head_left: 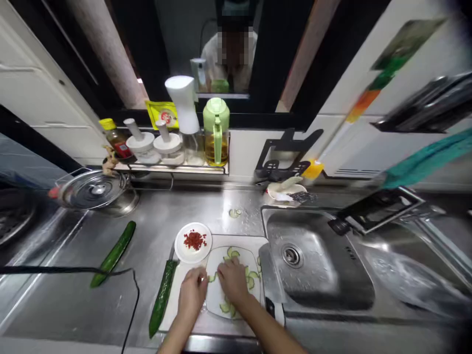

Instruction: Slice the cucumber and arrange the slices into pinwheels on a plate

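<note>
Both my hands are over a white square plate (pixel 248 256) that lies on a white cutting board (pixel 180 300) at the counter's front edge. Thin cucumber slices (pixel 233 253) ring the plate. My left hand (pixel 192 293) is at the plate's left rim, fingers curled in a pinch on a cucumber slice. My right hand (pixel 233 280) rests palm down on the middle of the plate, fingers bent over the slices; what lies under them is hidden. A whole cucumber (pixel 162 297) lies along the board's left edge. A small round dish with chopped red bits (pixel 193 242) touches the plate's far left corner.
A second cucumber (pixel 114 253) lies on the steel counter to the left, near a black cable (pixel 66 270). The sink (pixel 313 260) is right of the board. A pot lid (pixel 90 190) sits far left. Bottles and jars stand on a rack (pixel 173 167) behind.
</note>
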A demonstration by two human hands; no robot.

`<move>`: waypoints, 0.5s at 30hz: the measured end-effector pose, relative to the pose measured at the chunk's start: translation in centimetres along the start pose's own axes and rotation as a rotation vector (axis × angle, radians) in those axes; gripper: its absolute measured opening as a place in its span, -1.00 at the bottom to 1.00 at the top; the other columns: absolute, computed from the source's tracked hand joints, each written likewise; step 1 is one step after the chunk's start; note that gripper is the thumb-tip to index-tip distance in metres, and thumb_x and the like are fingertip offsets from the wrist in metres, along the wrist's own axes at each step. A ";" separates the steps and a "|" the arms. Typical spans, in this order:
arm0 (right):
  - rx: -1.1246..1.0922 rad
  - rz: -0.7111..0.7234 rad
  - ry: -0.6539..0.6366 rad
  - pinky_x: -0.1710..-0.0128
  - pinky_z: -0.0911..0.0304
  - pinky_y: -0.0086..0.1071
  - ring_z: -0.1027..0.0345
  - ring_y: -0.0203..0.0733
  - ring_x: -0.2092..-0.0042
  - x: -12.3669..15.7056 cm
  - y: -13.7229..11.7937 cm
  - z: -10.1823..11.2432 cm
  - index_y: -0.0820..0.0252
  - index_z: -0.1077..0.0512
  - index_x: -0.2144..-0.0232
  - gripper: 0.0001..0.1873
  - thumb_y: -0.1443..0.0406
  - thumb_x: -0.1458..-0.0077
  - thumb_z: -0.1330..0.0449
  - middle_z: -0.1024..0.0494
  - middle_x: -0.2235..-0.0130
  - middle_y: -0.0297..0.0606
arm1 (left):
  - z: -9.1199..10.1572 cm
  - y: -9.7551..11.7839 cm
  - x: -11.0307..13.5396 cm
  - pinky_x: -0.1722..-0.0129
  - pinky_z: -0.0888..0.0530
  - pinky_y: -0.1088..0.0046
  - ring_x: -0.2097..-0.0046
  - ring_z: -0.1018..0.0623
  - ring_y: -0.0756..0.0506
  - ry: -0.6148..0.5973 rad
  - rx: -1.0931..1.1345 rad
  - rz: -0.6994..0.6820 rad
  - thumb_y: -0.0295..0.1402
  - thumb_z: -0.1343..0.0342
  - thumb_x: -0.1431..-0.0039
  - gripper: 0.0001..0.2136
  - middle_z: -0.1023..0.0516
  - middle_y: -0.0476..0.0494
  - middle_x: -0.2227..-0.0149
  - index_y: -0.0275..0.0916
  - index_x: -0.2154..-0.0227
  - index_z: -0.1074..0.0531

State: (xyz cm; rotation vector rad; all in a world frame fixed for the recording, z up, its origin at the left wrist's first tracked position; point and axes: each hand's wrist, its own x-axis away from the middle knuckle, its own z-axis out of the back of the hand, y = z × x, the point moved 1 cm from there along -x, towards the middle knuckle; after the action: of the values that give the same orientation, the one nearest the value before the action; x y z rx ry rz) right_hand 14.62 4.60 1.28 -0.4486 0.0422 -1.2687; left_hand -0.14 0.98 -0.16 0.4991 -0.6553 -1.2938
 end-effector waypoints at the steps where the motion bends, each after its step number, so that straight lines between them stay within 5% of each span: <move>1: -0.001 -0.001 0.001 0.29 0.00 -0.27 -0.20 -0.05 0.09 0.0 0.0 0.0 0.14 -0.45 0.40 -0.88 0.29 -0.15 -0.12 -0.50 0.26 -0.28 | 0.0 -0.1 0.0 0.23 -0.35 0.38 0.29 -0.46 -0.11 0.000 0.002 -0.005 -0.35 0.04 -0.10 -0.87 -0.48 -0.09 0.42 -0.20 0.48 -0.36; 15: -0.007 0.060 0.012 0.31 0.01 -0.29 -0.18 -0.05 0.08 0.1 0.4 -0.8 0.12 -0.44 0.40 -0.88 0.30 -0.15 -0.11 -0.49 0.26 -0.25 | 0.4 0.1 0.1 0.24 -0.40 0.41 0.30 -0.50 -0.09 0.018 0.070 0.031 -0.36 0.00 -0.04 -0.89 -0.51 -0.10 0.37 -0.20 0.46 -0.42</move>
State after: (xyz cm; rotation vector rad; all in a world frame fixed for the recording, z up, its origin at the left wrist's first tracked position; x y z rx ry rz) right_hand 14.81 4.38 0.45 -0.4429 0.0698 -1.2125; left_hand -0.37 0.87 0.24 0.5556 -0.6921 -1.2394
